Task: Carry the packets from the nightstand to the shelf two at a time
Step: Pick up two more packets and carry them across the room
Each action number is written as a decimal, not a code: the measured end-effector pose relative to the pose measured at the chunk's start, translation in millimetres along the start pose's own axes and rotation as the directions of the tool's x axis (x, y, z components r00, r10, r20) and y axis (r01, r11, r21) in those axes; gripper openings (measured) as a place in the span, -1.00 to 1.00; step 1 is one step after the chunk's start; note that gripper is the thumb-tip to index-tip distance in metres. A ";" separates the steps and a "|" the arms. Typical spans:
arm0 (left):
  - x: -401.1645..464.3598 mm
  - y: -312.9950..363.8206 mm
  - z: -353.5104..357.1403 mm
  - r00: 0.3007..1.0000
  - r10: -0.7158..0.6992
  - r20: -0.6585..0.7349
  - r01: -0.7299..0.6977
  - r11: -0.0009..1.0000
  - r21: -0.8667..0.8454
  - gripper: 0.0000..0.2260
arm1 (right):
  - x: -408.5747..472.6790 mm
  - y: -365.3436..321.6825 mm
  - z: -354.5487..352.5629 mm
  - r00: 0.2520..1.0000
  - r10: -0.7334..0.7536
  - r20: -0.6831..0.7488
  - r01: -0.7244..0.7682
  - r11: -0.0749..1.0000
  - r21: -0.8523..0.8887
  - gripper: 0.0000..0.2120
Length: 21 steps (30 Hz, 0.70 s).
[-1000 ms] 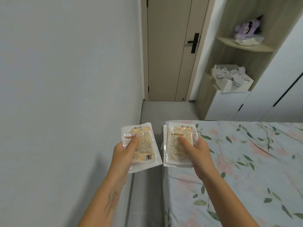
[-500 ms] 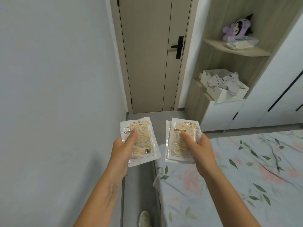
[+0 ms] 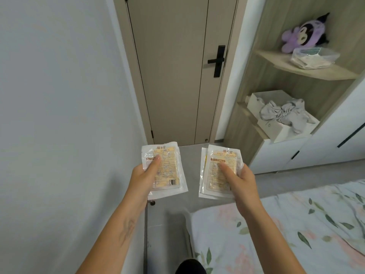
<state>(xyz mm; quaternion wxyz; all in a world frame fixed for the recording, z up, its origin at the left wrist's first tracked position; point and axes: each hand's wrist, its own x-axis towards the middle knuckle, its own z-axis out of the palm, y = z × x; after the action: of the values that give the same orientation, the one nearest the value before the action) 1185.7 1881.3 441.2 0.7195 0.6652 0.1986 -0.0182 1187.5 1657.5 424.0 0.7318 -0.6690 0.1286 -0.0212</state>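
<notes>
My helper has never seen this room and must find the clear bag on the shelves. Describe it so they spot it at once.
Start at the wooden shelf unit right of the door. On its upper shelf board sits a purple plush toy, and the clear plastic bag lies just in front of it. It is see-through with pale contents, unlike the white box of grey cloth below.

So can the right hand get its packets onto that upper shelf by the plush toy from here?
Probably not yet: the right hand holds its packets well short of the upper shelf, though nothing blocks the way.
</notes>
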 end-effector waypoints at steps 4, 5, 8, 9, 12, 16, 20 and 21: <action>58.1 14.9 15.2 1.000 0.008 0.030 -0.008 1.000 -0.002 -0.83 | 52.4 -6.6 8.8 0.999 -0.017 -0.027 0.017 1.000 0.000 -0.86; 74.0 18.6 18.8 0.999 0.005 0.036 -0.005 1.000 -0.001 -0.83 | 67.1 -7.5 12.0 0.999 -0.016 -0.034 0.016 1.000 -0.002 -0.87; 125.2 28.1 28.5 0.999 -0.011 0.051 0.012 1.000 -0.013 -0.84 | 114.3 -8.6 24.4 0.999 -0.004 -0.054 0.004 1.000 -0.006 -0.88; 144.0 31.9 32.3 0.998 -0.014 0.061 0.015 1.000 -0.014 -0.84 | 131.5 -9.0 29.7 0.998 -0.004 -0.060 0.004 1.000 -0.013 -0.88; 210.8 45.8 50.1 0.994 -0.013 0.104 0.012 1.000 0.009 -0.83 | 193.4 -10.6 47.5 0.997 -0.012 -0.076 0.011 1.000 -0.014 -0.89; 309.5 73.0 84.0 0.990 0.002 0.143 -0.011 0.998 0.059 -0.83 | 292.0 -16.2 70.2 0.993 0.006 -0.115 -0.003 1.000 0.026 -0.87; 397.9 104.3 116.0 0.977 0.035 0.211 -0.063 0.990 0.124 -0.82 | 382.3 -28.9 91.0 0.991 0.057 -0.120 -0.049 0.996 0.071 -0.89; 415.5 110.7 123.4 0.975 0.036 0.221 -0.068 0.988 0.139 -0.82 | 400.7 -33.4 93.8 0.990 0.070 -0.120 -0.061 0.995 0.076 -0.89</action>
<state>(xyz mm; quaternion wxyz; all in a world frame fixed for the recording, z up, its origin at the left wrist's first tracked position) 1632.6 1873.9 422.0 0.6865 0.7151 0.0991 -0.0867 1599.6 1663.9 399.6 0.7465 -0.6350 0.1942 -0.0428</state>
